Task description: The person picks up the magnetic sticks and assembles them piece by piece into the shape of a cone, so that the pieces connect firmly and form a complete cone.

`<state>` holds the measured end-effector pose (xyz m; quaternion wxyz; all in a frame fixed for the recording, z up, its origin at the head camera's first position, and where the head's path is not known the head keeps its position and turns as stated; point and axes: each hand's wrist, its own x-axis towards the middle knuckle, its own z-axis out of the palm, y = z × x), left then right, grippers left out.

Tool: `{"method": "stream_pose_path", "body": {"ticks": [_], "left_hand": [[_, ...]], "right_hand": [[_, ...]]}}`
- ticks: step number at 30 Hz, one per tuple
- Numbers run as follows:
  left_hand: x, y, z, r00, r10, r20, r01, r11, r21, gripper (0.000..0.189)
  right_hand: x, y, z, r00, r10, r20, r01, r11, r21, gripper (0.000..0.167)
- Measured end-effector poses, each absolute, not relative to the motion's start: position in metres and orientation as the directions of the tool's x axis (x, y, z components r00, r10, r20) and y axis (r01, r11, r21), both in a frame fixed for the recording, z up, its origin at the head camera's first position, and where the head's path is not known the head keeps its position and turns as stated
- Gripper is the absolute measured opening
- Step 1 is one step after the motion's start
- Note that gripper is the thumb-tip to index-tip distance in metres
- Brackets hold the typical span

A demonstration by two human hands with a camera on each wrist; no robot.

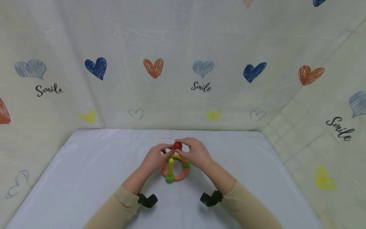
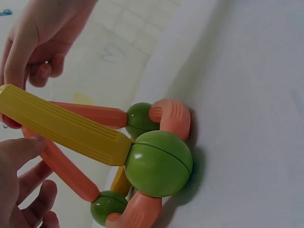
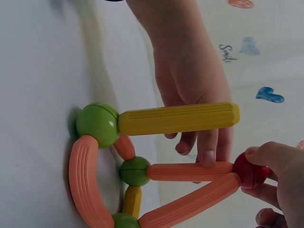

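Observation:
A toy frame of grooved rods and balls stands on the table, its ring base made of curved orange pieces [image 3: 85,183], green balls [image 2: 159,164] and a yellow piece [image 3: 131,202]. From two green balls, straight orange rods [image 3: 190,202] slant up and meet at a red ball [image 1: 177,146]. My right hand [image 1: 197,152] pinches that red ball between thumb and fingers. Just below it, my left hand [image 1: 154,158] pinches an orange rod [image 3: 173,172] near its upper end. A straight yellow rod [image 1: 170,167] rises from the nearest green ball, its top end free.
A white cloth [image 1: 94,178] covers the table. Behind and at the sides hangs a pale sheet [image 1: 174,35] printed with hearts and "Smile". Each wrist wears a black camera [image 1: 148,201], close above the tabletop in front of the toy.

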<state>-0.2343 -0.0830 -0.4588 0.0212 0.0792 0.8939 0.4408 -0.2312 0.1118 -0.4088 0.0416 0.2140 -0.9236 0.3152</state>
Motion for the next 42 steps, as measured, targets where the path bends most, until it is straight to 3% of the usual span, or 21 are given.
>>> {"method": "stream_pose_path", "body": {"ticks": [22,34,42], "left_hand": [[-0.218,-0.102,-0.449,-0.990,0.131,0.045,0.108,0.524,0.845,0.029],[-0.188,-0.101,-0.461,-0.988,0.152,-0.008,0.063,0.458,0.887,0.024],[-0.186,-0.099,-0.470,-0.985,0.171,0.000,0.080,0.459,0.885,0.026]], "right_hand": [[-0.232,0.114,-0.406,-0.919,-0.362,0.158,-0.381,0.708,-0.595,0.041],[-0.232,0.115,-0.406,-0.912,-0.372,0.170,-0.396,0.696,-0.599,0.040],[-0.232,0.115,-0.405,-0.914,-0.374,0.159,-0.391,0.700,-0.598,0.041]]}}
